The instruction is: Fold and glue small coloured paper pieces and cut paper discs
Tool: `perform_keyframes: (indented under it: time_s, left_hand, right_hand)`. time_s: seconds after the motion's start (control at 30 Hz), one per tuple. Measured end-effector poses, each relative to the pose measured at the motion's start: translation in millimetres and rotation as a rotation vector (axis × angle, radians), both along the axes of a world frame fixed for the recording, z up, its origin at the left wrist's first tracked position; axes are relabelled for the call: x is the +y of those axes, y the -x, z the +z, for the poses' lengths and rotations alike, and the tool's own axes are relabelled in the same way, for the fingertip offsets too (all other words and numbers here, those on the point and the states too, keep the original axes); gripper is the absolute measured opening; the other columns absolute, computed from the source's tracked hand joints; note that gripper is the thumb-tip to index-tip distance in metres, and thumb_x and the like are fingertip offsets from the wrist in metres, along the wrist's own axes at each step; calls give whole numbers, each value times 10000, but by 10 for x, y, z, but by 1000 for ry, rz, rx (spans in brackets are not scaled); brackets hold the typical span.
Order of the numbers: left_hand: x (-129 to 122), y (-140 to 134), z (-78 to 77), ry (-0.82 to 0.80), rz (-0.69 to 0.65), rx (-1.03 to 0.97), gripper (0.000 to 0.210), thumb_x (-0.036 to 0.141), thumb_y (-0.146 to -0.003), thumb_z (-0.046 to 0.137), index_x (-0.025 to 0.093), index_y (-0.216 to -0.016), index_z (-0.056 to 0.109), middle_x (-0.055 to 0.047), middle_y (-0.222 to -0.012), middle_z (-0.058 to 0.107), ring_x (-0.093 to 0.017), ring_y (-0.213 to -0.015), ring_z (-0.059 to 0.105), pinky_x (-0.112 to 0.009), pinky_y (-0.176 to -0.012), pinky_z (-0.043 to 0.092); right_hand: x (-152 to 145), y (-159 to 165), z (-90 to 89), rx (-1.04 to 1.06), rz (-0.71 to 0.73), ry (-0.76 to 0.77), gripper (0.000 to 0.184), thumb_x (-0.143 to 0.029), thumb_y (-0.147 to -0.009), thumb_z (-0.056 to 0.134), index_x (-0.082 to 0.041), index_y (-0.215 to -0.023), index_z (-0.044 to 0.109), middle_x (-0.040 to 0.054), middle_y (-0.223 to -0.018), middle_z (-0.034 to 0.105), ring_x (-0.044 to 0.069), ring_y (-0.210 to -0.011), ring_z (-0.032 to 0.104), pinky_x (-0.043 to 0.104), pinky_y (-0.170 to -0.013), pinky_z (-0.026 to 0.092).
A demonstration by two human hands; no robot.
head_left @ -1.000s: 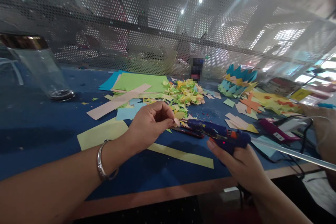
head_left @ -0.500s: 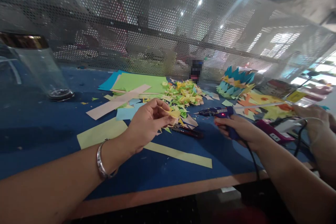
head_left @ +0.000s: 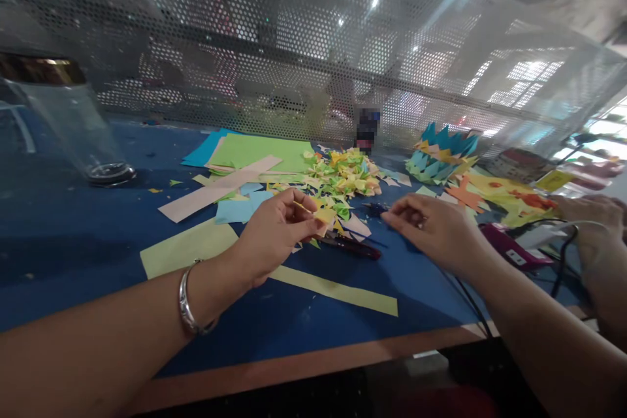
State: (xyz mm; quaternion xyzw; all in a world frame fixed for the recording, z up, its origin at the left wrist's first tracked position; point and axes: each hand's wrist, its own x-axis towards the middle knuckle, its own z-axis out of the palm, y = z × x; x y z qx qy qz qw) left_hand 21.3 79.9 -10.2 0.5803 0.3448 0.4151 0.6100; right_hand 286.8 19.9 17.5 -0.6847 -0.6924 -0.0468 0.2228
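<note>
My left hand (head_left: 277, 235), with a silver bangle on its wrist, pinches a small folded yellow paper piece (head_left: 324, 215) between thumb and fingertips. To its right, my right hand (head_left: 431, 228) hovers with loosely curled fingers, thumb apart from them, and nothing seen in it. Behind that hand lies a glue gun (head_left: 376, 208); only its dark front end shows, the body being hidden. Its black cord runs down past the wrist. A pile of small folded yellow and green paper pieces (head_left: 347, 173) sits beyond my hands. Dark-handled scissors (head_left: 355, 247) lie between them.
Coloured sheets (head_left: 267, 151) are stacked at the back, near paper strips (head_left: 337, 289). A glass jar (head_left: 93, 137) stands left. On the right are a blue-and-yellow paper crown (head_left: 443, 150), a magenta box (head_left: 514, 248) and another person's hand (head_left: 595, 222). A perforated metal screen (head_left: 235, 59) rises behind.
My right hand has let go of the glue gun, which now lies on the table behind it. The left hand stays nearly in place, still pinching the yellow paper.
</note>
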Motion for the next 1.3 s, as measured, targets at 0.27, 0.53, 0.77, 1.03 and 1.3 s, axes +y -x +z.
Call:
perform_keyframes:
  time_s: [0.27, 0.53, 0.77, 1.03, 1.3]
  left_hand:
    - [-3, 39, -30, -38, 0, 78, 345, 314, -740, 840, 212, -918, 563, 34, -688, 639, -124, -635, 595, -243, -593, 427]
    - [21, 36, 71, 147, 18, -96, 210, 151, -775, 715, 160, -979, 665, -29, -778, 734, -132, -720, 683, -274, -746, 516]
    - [59, 41, 37, 108, -35, -73, 137, 204, -749, 805, 160, -856, 730, -13, -831, 720, -112, -736, 652, -248, -739, 501]
    - [81, 16, -3, 71, 22, 20, 66, 214, -805, 751, 166, -813, 707, -8, -799, 688, -116, -756, 649, -247, -772, 494]
    - [59, 15, 8, -27, 9, 17, 90, 247, -833, 744, 184, -859, 685, -1, -828, 680, -125, -780, 660, -268, -800, 531]
  right_hand:
    - [168, 759, 66, 45, 405, 0, 216, -407, -925, 664, -195, -951, 695, 22, -849, 686, 144, -691, 589, 273, -635, 394]
    - [298, 779, 0, 133, 491, -65, 169, -263, -968, 609, -186, -842, 691, 8, -776, 665, 132, -707, 584, 255, -636, 382]
    - [363, 722, -108, 310, 505, -53, 210, -337, -973, 629, -187, -847, 704, -4, -761, 648, 112, -663, 558, 241, -591, 387]
    - [338, 681, -127, 399, 557, 9, 251, -330, -1008, 574, -189, -855, 713, -3, -723, 624, 117, -652, 551, 253, -593, 403]
    - [323, 698, -154, 413, 565, -65, 187, -269, -983, 600, -189, -851, 706, -1, -733, 621, 117, -655, 528, 255, -589, 395]
